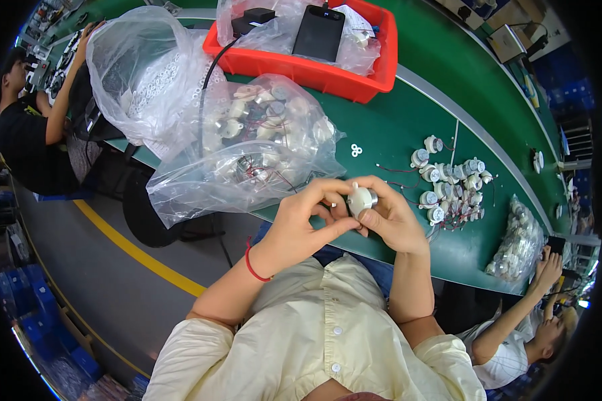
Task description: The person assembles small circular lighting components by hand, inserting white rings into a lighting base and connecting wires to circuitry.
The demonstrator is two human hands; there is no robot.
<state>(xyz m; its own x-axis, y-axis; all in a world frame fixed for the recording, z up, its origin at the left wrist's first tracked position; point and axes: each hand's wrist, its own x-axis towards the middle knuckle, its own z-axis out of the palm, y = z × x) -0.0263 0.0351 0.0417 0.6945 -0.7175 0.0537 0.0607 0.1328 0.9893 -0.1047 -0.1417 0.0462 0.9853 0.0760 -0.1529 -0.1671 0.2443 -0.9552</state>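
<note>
A small motor with a white plastic housing and a silver metal body is held up between my two hands, near the bench's front edge. My right hand grips it from the right, thumb against the white housing. From the other side my left hand closes on it, index finger and thumb reaching to its left side. A tiny white piece shows by the curled left fingers; its kind is unclear. On the bench to the right lies a cluster of similar motors with thin red and dark wires.
Three joined white rings lie on the green bench. Left are a clear bag of motors and an open bag of white rings. A red bin holds a black power bank. Another motor bag sits right. Co-workers flank me.
</note>
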